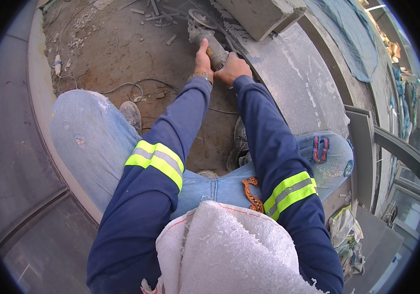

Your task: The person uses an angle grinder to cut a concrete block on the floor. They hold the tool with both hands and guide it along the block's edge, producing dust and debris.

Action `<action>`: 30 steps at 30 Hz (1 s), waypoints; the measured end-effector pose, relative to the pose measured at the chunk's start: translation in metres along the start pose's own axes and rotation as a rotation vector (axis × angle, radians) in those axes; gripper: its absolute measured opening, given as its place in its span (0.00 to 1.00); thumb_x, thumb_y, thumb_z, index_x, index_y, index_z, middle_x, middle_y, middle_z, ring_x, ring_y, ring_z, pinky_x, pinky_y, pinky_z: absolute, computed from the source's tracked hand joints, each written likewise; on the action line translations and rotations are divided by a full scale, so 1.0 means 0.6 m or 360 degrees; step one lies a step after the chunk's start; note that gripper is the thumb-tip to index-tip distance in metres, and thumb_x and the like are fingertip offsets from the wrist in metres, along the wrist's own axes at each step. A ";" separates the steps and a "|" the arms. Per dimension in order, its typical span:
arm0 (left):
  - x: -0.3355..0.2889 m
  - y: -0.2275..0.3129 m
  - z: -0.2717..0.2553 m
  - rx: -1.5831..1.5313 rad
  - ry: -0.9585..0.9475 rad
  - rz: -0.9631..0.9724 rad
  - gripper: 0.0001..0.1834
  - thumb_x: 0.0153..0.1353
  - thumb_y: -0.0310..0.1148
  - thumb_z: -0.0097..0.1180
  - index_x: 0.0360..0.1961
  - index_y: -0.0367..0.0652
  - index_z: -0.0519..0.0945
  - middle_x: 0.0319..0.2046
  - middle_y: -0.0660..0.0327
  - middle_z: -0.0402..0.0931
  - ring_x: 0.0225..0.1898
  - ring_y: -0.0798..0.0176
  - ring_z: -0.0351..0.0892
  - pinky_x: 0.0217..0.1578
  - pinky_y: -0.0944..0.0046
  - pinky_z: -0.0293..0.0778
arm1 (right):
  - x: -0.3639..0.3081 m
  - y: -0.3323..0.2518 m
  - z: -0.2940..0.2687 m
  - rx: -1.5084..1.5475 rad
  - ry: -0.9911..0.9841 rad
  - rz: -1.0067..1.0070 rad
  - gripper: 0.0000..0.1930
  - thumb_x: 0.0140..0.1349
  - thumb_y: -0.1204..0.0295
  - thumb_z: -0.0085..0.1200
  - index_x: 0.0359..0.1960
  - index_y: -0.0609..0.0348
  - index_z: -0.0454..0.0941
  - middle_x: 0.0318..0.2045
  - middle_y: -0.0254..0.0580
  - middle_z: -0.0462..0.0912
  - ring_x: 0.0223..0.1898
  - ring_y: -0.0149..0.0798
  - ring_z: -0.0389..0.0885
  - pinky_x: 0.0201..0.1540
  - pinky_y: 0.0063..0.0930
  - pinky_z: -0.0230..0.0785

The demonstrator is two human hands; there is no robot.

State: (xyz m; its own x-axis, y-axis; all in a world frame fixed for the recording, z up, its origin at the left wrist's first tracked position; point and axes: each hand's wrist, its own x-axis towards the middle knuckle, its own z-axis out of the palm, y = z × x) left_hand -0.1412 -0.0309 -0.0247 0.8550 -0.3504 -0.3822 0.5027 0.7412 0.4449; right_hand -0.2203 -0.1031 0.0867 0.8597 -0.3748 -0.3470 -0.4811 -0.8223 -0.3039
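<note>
Both my arms stretch forward to an angle grinder [216, 51], dusty grey with a round disc [203, 18] at its far end. My left hand [203, 62] is closed along the grinder's left side, its thumb lying up toward the head. Around the rear of the body wraps my right hand [234, 68], fingers closed. The disc sits beside the edge of a grey slab [293, 73] on the right; whether it touches that edge I cannot tell. From the frame I cannot make out whether the disc is spinning.
A dark cable [139, 88] loops over the dirt floor between my knees, and a white cable connector [58, 64] lies at the left. Broken strips of debris [161, 14] are scattered ahead. A concrete block [264, 17] rests on the slab. Dark panels [18, 122] stand at my left.
</note>
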 end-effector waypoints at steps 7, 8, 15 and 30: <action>0.011 -0.012 -0.013 -0.0013 0.0005 -0.0027 0.33 0.66 0.61 0.52 0.53 0.39 0.75 0.44 0.47 0.81 0.44 0.43 0.83 0.48 0.44 0.79 | -0.005 0.004 0.000 0.0001 -0.0006 0.0017 0.46 0.45 0.52 0.69 0.66 0.58 0.67 0.54 0.58 0.81 0.56 0.55 0.81 0.60 0.41 0.72; 0.006 -0.017 -0.009 -0.0021 0.0009 -0.0045 0.33 0.66 0.61 0.52 0.52 0.39 0.75 0.43 0.47 0.81 0.44 0.43 0.83 0.48 0.44 0.79 | -0.007 0.007 -0.001 -0.0001 -0.0009 0.0034 0.45 0.45 0.52 0.68 0.66 0.58 0.67 0.54 0.58 0.81 0.56 0.55 0.81 0.60 0.41 0.72; 0.005 -0.015 -0.011 -0.0017 0.0031 -0.0051 0.31 0.66 0.60 0.52 0.51 0.41 0.77 0.44 0.51 0.81 0.43 0.46 0.83 0.48 0.47 0.78 | -0.012 0.006 -0.001 -0.0006 -0.0010 0.0035 0.46 0.45 0.52 0.69 0.67 0.57 0.66 0.54 0.57 0.81 0.56 0.54 0.81 0.60 0.41 0.72; -0.021 0.014 0.016 0.0034 0.0051 -0.0089 0.29 0.66 0.58 0.55 0.53 0.43 0.77 0.47 0.54 0.81 0.48 0.49 0.80 0.54 0.48 0.74 | -0.002 -0.002 -0.001 0.0006 0.0009 0.0029 0.45 0.45 0.53 0.69 0.66 0.56 0.67 0.54 0.56 0.81 0.56 0.53 0.80 0.61 0.41 0.72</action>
State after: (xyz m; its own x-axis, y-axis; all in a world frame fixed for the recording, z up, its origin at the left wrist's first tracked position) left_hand -0.1465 -0.0256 -0.0084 0.8213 -0.3722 -0.4324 0.5524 0.7084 0.4394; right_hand -0.2208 -0.1018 0.0883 0.8519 -0.3919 -0.3475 -0.4971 -0.8139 -0.3008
